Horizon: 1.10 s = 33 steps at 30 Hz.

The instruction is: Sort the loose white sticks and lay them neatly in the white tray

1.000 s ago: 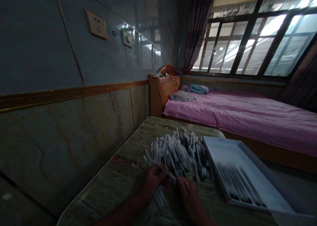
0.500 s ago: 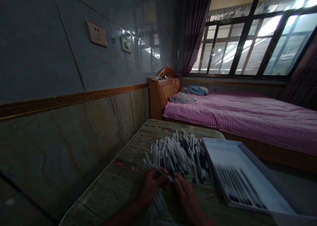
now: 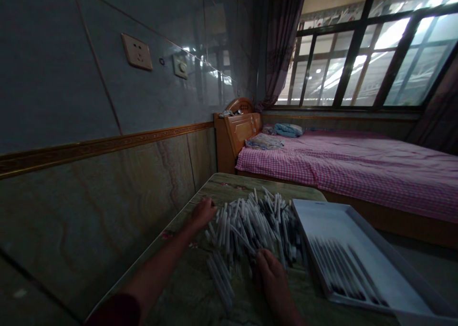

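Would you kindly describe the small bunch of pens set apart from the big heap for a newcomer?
Find the pink checked bed, then the table beside it. On it lies a big jumbled heap of white pens. Just below the heap, left of the right hand, sits a small bunch, its pens lying nearly parallel.

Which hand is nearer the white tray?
Right: the right hand sits by the pile of white tubes, close to the white tray; the left hand is farther, on the pile's other side.

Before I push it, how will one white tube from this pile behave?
It looks stiff and probably light: the tube lies straight across the heap. Being thin and round, it may roll on the glossy tabletop. Its crossed neighbours will likely shift too.
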{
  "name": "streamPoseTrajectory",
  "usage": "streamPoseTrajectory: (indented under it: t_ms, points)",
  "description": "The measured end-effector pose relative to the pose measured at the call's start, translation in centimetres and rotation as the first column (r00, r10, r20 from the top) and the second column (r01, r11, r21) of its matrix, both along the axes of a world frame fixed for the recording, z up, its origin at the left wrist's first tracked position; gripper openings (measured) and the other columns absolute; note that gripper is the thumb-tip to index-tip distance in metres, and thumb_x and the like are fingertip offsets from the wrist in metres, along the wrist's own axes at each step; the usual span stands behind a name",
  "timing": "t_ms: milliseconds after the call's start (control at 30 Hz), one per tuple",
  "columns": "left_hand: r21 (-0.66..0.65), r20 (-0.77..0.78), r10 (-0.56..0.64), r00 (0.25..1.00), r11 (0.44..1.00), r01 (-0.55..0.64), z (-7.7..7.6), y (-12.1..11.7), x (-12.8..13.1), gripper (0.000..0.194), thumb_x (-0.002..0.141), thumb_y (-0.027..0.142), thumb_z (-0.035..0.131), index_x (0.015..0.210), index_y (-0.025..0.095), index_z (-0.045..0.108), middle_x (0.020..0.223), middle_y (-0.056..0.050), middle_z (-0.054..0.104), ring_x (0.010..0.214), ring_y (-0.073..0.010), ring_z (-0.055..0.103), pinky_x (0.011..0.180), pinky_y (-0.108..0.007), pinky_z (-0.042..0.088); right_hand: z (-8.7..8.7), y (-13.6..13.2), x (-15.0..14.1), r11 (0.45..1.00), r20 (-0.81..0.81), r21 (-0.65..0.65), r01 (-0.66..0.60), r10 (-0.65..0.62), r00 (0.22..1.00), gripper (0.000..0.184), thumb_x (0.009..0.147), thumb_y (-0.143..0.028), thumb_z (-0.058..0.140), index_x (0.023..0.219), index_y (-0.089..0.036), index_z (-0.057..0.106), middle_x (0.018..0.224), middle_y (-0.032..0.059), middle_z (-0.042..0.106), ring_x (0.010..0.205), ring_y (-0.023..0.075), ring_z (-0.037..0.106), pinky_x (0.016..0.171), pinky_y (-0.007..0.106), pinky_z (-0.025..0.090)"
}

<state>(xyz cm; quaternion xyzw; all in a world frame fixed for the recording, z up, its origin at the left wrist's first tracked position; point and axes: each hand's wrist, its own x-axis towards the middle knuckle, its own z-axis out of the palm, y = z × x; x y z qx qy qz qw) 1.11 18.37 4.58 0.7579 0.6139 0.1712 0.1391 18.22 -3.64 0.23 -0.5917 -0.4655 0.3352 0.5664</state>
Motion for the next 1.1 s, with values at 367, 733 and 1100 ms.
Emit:
streamPoseTrajectory:
  t_ms: [367, 733, 1100]
  points:
    - [-0.101, -0.113, -0.026, 0.993, 0.995, 0.014, -2.3, 1.0, 1.4, 0.016, 0.076, 0.025, 0.059, 0.086, 0.015, 0.067, 0.099, -0.011, 0.072, 0.093, -0.0205, 0.064, 0.073, -0.025, 0.043, -0.3, 0.3, 0.0, 0.999, -0.053, -0.023, -0.036, 0.035, 0.998, 0.040, 0.083, -0.056, 0.047, 0.067, -0.020, 0.052, 0.058, -0.0049, 0.043, 0.054, 0.0118, 0.041, 0.049, 0.022, 0.035]
    - [0.003, 0.014, -0.034, 0.999, 0.999, 0.034, -1.5, -1.6, 0.6, 0.005, 0.074, 0.016, 0.061, 0.079, 0.017, 0.063, 0.097, -0.011, 0.069, 0.100, -0.0231, 0.061, 0.085, -0.029, 0.040, 0.0, 0.3, -0.1, 1.000, -0.095, -0.009, -0.024, 0.023, 0.995, 0.043, 0.078, -0.061, 0.050, 0.064, -0.021, 0.049, 0.055, -0.0059, 0.040, 0.052, 0.0114, 0.039, 0.047, 0.021, 0.033]
    - [-0.088, 0.880, 0.013, 0.475, 0.987, 0.136, -2.6, -8.6, -1.9, 0.039, 0.063, 0.049, 0.070, 0.083, 0.018, 0.059, 0.072, 0.000, 0.062, 0.065, -0.0159, 0.059, 0.055, -0.025, 0.046, 0.0, -0.2, 0.1, 0.998, -0.122, 0.019, 0.057, -0.055, 0.991, 0.040, 0.077, -0.059, 0.054, 0.081, -0.020, 0.061, 0.060, -0.0023, 0.053, 0.052, 0.0138, 0.049, 0.046, 0.023, 0.040]
